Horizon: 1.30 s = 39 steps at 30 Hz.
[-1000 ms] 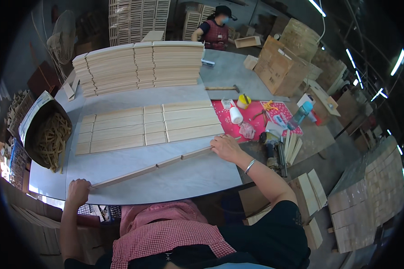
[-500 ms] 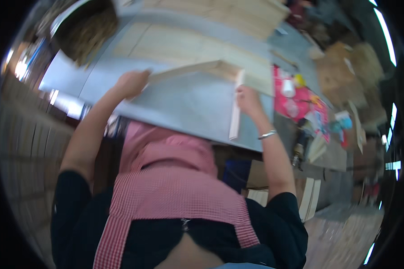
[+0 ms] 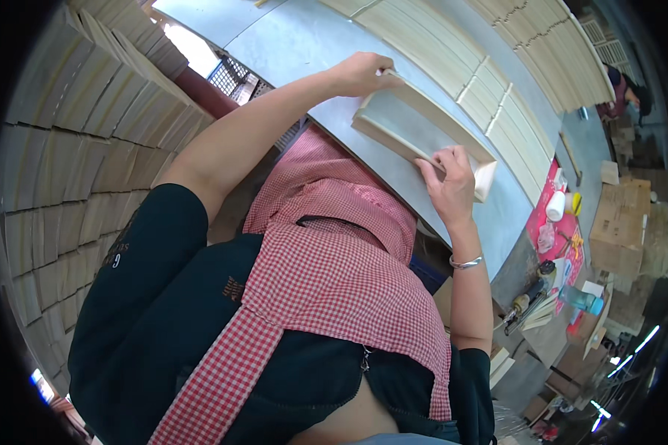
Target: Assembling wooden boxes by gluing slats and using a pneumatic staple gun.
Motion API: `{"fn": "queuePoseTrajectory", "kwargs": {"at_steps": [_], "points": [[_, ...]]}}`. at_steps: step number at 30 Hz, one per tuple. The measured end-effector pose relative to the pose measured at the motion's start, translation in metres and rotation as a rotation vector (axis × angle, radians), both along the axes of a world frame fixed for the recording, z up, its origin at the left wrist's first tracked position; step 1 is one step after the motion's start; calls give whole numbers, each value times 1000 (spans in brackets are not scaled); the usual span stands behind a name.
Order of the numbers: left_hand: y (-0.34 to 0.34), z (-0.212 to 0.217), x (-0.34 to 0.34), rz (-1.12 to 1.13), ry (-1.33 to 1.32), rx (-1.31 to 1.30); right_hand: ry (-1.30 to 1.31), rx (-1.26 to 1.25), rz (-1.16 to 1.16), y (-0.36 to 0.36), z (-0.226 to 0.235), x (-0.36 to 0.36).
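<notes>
Hands (image 3: pixel 364 73) (image 3: pixel 447 182) gripping wooden frame (image 3: pixel 423 137), grey table (image 3: pixel 304 41)

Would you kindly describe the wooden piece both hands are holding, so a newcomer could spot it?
Find the grey table; at its near edge lies an open wooden frame, gripped by the left hand and right hand. Unlike the flat slat rows beyond, it encloses bare tabletop.

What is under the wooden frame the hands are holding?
The wooden frame lies on the grey table, bare inside it. The left hand and right hand cover two corners, hiding what lies beneath.
</notes>
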<state>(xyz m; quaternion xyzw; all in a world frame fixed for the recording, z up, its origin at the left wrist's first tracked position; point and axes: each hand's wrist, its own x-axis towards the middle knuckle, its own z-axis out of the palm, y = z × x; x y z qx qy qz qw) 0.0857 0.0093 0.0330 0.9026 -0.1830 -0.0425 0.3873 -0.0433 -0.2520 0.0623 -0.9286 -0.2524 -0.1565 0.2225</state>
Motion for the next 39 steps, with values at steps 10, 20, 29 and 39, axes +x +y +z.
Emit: {"fn": "queuePoseTrajectory", "kwargs": {"at_steps": [10, 20, 29, 39], "points": [[-8, 0, -15, 129, 53, -67, 54, 24, -45, 2, -6, -3], [39, -4, -36, -252, 308, -313, 107, -64, -86, 3, -7, -2], [35, -4, -31, -335, 229, -308, 14, 4, 302, 91, -1, 21], [35, -26, -37, -325, -15, -546, 131, 49, 393, 120, 33, 64]]}}
